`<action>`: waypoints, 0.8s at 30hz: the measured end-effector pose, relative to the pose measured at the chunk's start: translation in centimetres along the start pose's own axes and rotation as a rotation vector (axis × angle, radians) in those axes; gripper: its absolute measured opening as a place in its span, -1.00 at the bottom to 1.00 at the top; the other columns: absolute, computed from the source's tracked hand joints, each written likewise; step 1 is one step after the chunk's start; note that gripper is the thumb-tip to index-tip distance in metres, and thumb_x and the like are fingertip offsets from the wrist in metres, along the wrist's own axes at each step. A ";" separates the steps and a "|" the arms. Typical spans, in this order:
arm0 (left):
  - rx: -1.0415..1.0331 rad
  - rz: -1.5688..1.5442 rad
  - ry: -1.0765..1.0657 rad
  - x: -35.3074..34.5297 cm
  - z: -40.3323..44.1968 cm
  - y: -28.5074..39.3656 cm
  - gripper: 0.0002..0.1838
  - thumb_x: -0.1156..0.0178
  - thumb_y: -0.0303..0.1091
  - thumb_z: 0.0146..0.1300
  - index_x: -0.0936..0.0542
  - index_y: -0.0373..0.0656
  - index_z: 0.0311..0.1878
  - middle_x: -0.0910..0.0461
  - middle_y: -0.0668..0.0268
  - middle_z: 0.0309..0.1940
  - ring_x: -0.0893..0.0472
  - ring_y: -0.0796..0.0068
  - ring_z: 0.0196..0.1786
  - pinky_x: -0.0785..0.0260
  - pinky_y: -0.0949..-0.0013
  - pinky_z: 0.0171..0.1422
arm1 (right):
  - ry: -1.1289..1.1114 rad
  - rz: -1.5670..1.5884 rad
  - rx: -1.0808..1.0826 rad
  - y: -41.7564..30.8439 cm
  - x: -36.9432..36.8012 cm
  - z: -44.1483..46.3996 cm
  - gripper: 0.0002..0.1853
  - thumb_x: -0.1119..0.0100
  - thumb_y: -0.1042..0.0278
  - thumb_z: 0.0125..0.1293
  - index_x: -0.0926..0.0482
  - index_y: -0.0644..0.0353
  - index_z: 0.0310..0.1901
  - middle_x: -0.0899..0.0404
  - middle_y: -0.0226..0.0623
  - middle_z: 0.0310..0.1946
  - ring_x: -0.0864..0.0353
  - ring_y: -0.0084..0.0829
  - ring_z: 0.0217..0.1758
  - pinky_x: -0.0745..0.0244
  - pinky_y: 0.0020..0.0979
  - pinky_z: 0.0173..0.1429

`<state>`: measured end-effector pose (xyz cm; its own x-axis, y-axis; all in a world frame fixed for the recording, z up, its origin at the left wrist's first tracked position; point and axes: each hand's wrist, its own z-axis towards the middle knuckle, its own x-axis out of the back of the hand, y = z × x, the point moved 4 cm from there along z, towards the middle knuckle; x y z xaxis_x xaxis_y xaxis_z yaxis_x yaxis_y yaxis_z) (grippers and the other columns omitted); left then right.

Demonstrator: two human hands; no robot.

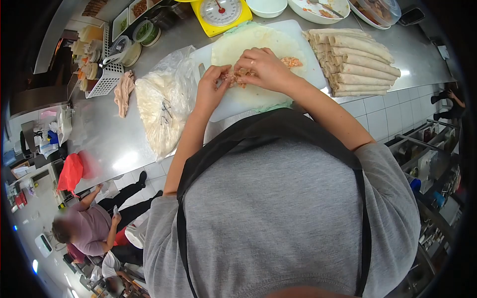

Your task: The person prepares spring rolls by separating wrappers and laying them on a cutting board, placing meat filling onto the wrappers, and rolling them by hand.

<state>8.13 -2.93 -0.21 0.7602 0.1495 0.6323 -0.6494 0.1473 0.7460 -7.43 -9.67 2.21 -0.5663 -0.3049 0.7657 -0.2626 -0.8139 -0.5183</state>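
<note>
A round pale wrapper [238,47] lies on a white cutting board [293,31]. Across its middle runs a line of chopped meat filling [291,62]. My left hand [213,83] has its fingers bent together around the filling's left end. My right hand [262,68] curves over the middle of the filling, its fingertips and thumb on it. Left of the board sits a plastic bag of pale wrappers [160,107]. Right of the board, long rolled wrappers [355,62] are stacked. Green cloth [274,106] shows under the board's near edge.
Behind the board stand a yellow scale [222,17], a white bowl [267,7] and a bowl with filling remnants [320,11]. A crumpled cloth [123,93] and a white basket [106,79] are at left. Beyond the counter, a person [92,226] is at lower left.
</note>
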 end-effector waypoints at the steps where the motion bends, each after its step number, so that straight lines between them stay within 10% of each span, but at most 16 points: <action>1: -0.017 -0.003 0.068 0.0 -0.2 0.2 -0.59 -0.27 -0.53 0.03 -0.53 -0.17 0.02 -0.53 0.27 -0.18 -0.54 0.33 -0.15 -0.38 0.35 -0.05 | 0.000 0.000 0.000 -0.1 -0.1 0.1 -0.79 -0.29 0.24 0.09 -0.55 0.04 -0.24 -0.47 -0.44 -0.27 -0.46 -0.36 -0.06 -0.26 -0.23 0.05; 11: -0.352 0.422 0.144 -0.2 -2.1 2.0 -0.43 -0.17 -0.56 -0.08 -0.43 -0.07 0.12 -0.48 0.28 -0.02 -0.46 0.27 -0.03 -0.20 0.24 0.12 | -0.023 -0.041 -0.020 0.8 -0.2 -1.2 -0.82 -0.26 0.27 0.11 -0.50 0.05 -0.29 -0.45 -0.43 -0.27 -0.44 -0.35 -0.07 -0.25 -0.24 0.06; 24: 0.003 0.036 -0.046 -0.1 -0.7 0.6 -0.26 -0.35 -0.53 -0.08 -0.34 -0.15 0.26 -0.59 0.19 -0.11 -0.52 0.21 0.02 -0.31 0.21 0.17 | -0.149 -0.097 -0.081 0.7 -1.9 -0.5 -0.64 -0.35 0.20 0.03 -0.54 0.09 -0.13 -0.47 -0.38 -0.21 -0.44 -0.31 -0.01 -0.30 -0.26 0.09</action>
<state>7.61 -2.14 0.02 0.7367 0.1097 0.6673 -0.6761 0.1394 0.7235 -6.94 -9.38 0.16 -0.4147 -0.3019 0.8584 -0.3758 -0.8023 -0.4638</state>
